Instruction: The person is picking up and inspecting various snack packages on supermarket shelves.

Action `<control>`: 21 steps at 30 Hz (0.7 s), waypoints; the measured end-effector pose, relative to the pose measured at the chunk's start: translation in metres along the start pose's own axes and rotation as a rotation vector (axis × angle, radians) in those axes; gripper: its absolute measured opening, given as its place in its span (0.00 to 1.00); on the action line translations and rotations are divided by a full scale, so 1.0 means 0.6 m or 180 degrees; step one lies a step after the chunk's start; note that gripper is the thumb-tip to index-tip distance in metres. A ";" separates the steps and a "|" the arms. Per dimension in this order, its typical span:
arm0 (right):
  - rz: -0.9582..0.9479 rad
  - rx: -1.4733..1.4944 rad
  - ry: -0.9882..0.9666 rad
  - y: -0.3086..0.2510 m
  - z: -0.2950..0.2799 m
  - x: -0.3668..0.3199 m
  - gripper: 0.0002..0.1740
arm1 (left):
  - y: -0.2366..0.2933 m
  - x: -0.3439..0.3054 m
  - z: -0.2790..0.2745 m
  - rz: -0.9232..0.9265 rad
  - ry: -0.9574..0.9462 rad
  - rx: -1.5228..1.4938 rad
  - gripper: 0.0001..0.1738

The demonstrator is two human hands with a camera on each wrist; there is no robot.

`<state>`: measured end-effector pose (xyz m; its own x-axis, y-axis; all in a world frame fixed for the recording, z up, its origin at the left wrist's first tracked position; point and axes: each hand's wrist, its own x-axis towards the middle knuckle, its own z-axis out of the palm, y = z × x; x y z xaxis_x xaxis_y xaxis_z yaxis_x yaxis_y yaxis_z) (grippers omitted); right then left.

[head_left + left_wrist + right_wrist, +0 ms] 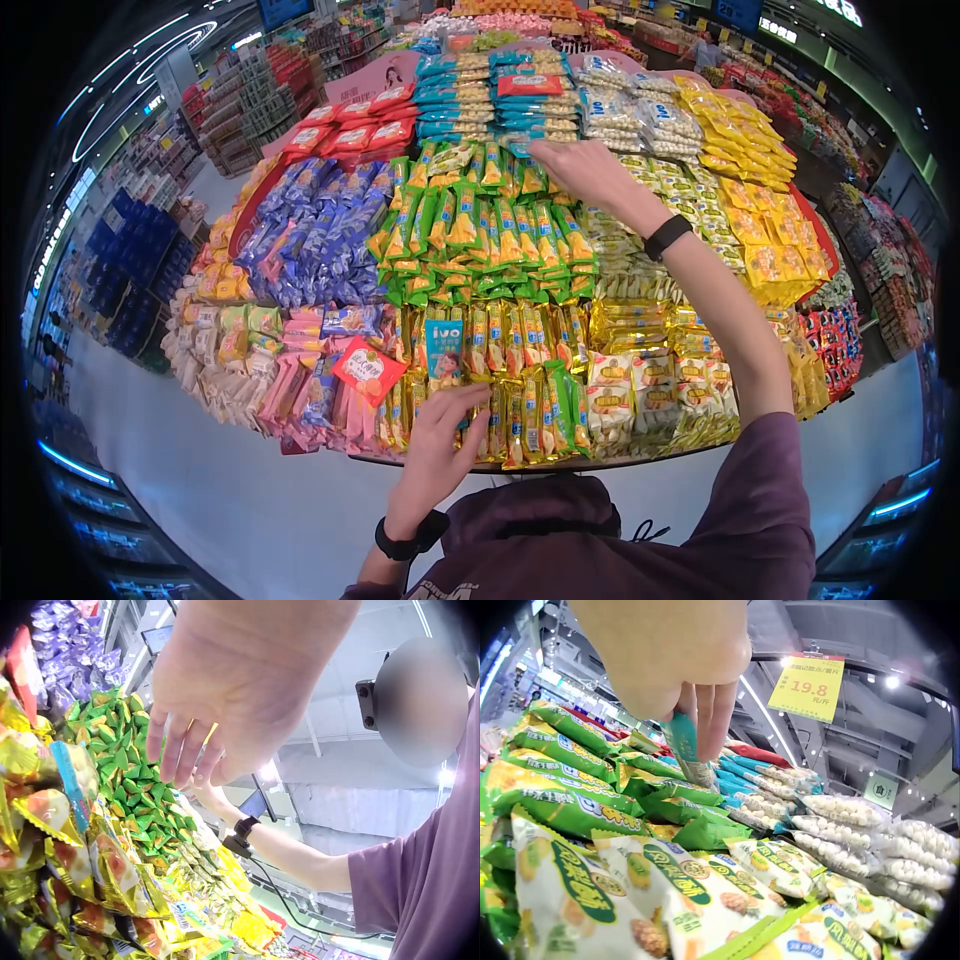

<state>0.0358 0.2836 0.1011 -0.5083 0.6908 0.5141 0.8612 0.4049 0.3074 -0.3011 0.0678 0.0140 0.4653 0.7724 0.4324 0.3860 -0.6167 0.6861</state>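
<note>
My right hand (pixel 585 170) reaches to the back of the display, at the front edge of the teal bag stacks (pixel 455 100). In the right wrist view its fingers (pixel 709 724) pinch the teal end of a bag (pixel 681 739), beside green packets and stacked teal bags (pixel 757 787). My left hand (pixel 440 440) is low over the front rows, fingers loosely extended. Just beyond its fingertips a single teal bag (pixel 444 350) lies on gold packets (pixel 500 330). From the left wrist, the left hand (pixel 232 697) shows relaxed fingers and an unfilled palm.
Green packets (pixel 480 230) fill the middle, with purple ones (pixel 325 230) to the left and yellow bags (pixel 740 130) at the back right. A red bag (pixel 368 370) lies left of the single teal bag. A yellow price sign (pixel 806 688) hangs above.
</note>
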 end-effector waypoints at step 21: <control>0.0610 -0.0092 -0.0110 0.182 0.080 0.157 0.35 | -0.036 -0.026 -0.019 -0.0463 0.0078 -0.0130 0.11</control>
<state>0.0820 0.4216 0.1443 -0.3343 0.7740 0.5378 0.9414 0.2470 0.2297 -0.3258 0.0711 -0.0009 0.3870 0.8569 0.3404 0.4150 -0.4916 0.7656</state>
